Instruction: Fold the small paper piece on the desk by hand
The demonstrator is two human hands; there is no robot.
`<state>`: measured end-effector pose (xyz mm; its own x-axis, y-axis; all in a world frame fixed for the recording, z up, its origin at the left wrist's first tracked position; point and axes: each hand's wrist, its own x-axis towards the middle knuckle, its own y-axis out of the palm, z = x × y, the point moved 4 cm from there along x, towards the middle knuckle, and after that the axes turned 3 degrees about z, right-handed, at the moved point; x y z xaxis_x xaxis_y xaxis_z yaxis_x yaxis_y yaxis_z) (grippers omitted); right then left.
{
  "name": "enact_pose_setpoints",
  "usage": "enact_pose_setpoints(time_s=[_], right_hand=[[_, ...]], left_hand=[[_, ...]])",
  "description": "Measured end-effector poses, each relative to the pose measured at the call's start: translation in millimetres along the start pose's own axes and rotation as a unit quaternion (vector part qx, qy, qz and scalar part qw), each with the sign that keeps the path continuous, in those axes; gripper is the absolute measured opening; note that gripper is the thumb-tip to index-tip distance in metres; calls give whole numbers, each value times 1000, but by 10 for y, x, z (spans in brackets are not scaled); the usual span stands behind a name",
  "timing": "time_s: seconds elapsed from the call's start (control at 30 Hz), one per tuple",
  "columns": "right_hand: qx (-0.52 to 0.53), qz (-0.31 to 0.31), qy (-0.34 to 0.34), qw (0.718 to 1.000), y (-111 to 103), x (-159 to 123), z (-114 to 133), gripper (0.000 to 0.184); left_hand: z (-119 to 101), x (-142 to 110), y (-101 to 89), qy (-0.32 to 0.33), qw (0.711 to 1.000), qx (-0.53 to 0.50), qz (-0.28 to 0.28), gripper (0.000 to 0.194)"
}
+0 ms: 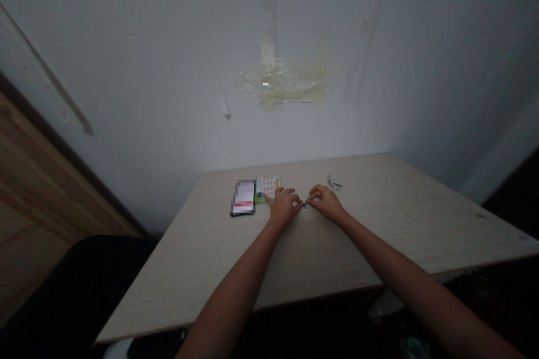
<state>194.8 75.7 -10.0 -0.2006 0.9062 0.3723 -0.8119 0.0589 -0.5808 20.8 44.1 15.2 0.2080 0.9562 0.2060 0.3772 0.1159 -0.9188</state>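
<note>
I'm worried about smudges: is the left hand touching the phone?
Apart. The head view shows part of the printed sheet between the left hand and the phone.

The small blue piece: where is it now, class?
In the head view, the small blue piece is right of centre and below mid-height, between the left hand and the right hand, over the table.

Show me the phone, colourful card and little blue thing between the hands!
Phone (243, 197): head view, middle of its screen.
Colourful card (267, 185): head view, on its printed face.
Little blue thing (305, 205): head view, its middle.
</note>
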Motion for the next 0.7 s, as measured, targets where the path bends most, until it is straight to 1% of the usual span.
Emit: enact_pose_setpoints(time_s=[0.17, 0.4, 0.7], right_hand=[[-13, 13, -1, 1000, -4, 25, 6, 20], [-21, 8, -1, 1000, 4, 70, -29, 21], [-16, -10, 18, 1000, 27, 126, -64, 21]], left_hand=[[27, 15, 16, -6, 1000, -7, 5, 18], [40, 20, 19, -8, 1000, -4, 15, 18], [30, 28, 14, 1, 1000, -13, 4, 15]])
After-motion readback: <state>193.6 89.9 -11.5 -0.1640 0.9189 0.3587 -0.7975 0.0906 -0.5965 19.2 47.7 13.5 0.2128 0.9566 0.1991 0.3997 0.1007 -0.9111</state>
